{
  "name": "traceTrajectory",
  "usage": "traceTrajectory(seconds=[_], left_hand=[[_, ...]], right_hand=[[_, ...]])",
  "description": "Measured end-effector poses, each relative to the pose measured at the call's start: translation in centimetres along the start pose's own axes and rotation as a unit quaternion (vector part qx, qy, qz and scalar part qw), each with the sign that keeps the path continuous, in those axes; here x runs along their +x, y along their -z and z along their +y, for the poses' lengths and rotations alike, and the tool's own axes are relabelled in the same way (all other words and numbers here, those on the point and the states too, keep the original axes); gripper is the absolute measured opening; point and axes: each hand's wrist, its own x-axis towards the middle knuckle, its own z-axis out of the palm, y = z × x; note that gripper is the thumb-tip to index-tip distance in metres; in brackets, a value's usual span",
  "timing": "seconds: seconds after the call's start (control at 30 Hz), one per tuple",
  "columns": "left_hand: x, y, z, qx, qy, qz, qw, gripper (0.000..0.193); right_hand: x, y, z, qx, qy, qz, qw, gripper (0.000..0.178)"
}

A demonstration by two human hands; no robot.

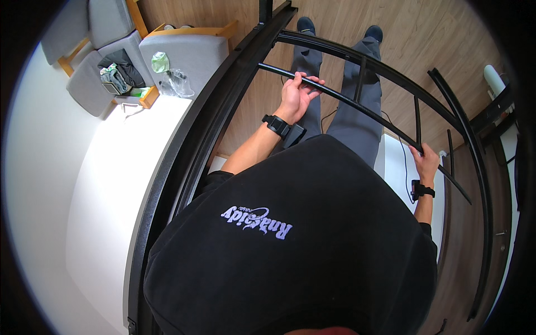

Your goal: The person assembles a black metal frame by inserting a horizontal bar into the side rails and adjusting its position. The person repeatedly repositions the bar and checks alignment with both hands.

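A thin black metal tube (349, 102) runs slantwise in front of my body, from the big left beam down to the lower right. Near its upper left end, my left hand (297, 96) holds it between thumb and fingers. Farther along, my right hand (426, 163) is closed round the same tube, close to where a short black bar (417, 117) meets it. Beyond it curves a black metal rail (335, 52), joined to the heavy black beam (218, 95) at my left. Whether the tube's left end is fixed to that beam, I cannot tell.
Grey cushioned chairs (184, 53) with wooden arms stand at the far left, holding clothes (120, 72) and a clear plastic bag (177, 84). Another black rail (474, 151) bends down the right side. Thin cables (402, 148) hang near my right hand.
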Motion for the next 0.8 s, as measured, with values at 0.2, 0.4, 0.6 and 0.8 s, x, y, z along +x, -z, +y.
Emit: traceTrajectory(seconds=[0.2, 0.4, 0.6, 0.8], left_hand=[[-0.1, 0.1, 0.3, -0.008, 0.0, -0.002, 1.0, 0.03], [-0.2, 0.7, 1.2, 0.004, -0.048, -0.001, 0.999, 0.031], [0.9, 1.2, 1.6, 0.005, -0.059, 0.037, 0.998, 0.029], [2.3, 0.7, 1.0, 0.042, -0.096, 0.076, 0.992, 0.029]], right_hand=[[0.3, 0.5, -0.7, 0.005, 0.007, -0.011, 1.0, 0.056], [0.8, 0.8, -2.4, 0.032, 0.028, -0.006, 0.999, 0.045], [1.0, 1.0, -3.7, 0.023, 0.036, 0.006, 0.999, 0.046], [0.7, 1.1, -4.3, 0.017, 0.009, -0.03, 0.999, 0.049]])
